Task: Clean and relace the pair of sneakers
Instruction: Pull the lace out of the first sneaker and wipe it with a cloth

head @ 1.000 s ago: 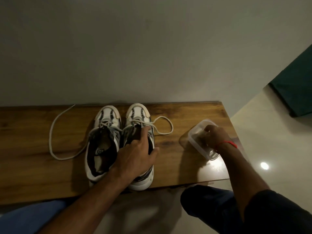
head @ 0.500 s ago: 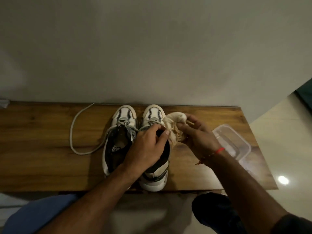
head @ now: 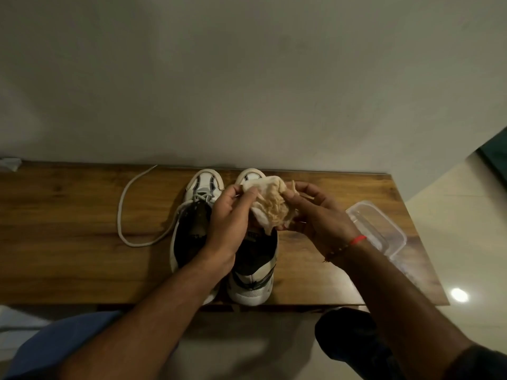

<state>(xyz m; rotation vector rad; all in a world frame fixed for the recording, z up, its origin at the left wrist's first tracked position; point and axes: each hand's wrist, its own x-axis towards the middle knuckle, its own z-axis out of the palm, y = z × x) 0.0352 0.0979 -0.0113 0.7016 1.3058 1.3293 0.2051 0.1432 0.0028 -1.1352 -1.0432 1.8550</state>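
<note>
Sneakers (head: 219, 237) stand side by side at the middle of the frame on the bench (head: 68, 229), toes toward the wall (head: 247, 78), heels at the near edge. Above them I hold a cloth (head: 270, 204) with both hands. My left hand (head: 230, 223) pinches its upper left corner, fingers curled round the fabric. My right hand (head: 315, 212) grips the frayed, stringy side of the cloth with curled fingers; a red band (head: 358, 239) circles that wrist. A loose lace (head: 129, 215) loops on the wood left of the sneakers, one end running toward the wall. A clear tub (head: 381, 229) sits right of centre near the bench's right end, apart from my right hand. My knees show along the bottom of the frame.
</note>
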